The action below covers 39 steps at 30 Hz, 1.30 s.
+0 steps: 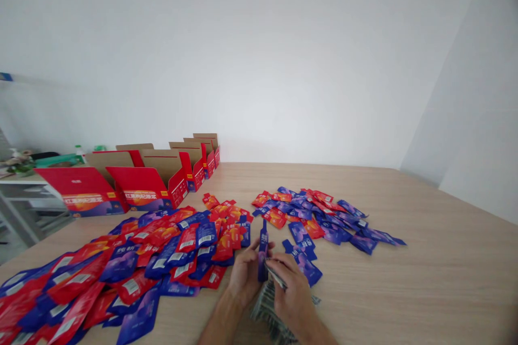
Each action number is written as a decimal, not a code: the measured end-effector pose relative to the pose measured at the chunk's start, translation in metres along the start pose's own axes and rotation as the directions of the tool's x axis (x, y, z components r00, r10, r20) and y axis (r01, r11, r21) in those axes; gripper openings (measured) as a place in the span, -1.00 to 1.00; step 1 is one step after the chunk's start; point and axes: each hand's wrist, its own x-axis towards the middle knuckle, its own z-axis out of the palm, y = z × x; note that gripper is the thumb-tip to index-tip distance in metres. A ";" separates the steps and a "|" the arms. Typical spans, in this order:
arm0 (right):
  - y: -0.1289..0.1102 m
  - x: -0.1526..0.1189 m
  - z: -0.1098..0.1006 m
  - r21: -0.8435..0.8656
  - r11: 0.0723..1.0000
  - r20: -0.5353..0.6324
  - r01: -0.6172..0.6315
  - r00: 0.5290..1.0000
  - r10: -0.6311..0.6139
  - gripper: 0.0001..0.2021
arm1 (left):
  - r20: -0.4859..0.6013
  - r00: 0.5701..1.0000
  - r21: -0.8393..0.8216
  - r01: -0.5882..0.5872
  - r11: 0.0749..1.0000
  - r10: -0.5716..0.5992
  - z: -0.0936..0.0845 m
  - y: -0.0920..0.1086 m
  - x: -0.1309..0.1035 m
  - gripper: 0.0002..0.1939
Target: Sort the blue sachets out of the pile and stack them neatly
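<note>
A dark blue pouch stands upright in my left hand, its narrow spout end pointing up. My right hand is closed on a grey-green striped cloth, part of which is pinched against the pouch's right side while the rest hangs down to the table. Just right of my hands lie a few loose blue pouches. A large heap of red and blue pouches covers the table to the left.
Open red boxes stand in rows at the back left of the wooden table. A smaller pile of red and blue pouches lies beyond my hands. Behind the table rises a white wall. Another table with green items is at the far left.
</note>
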 end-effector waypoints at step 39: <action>0.023 0.003 0.006 -0.058 0.997 0.030 -0.055 0.998 0.056 -0.63 | -0.108 0.989 0.134 0.120 0.984 -0.106 0.009 -0.015 -0.001 -0.66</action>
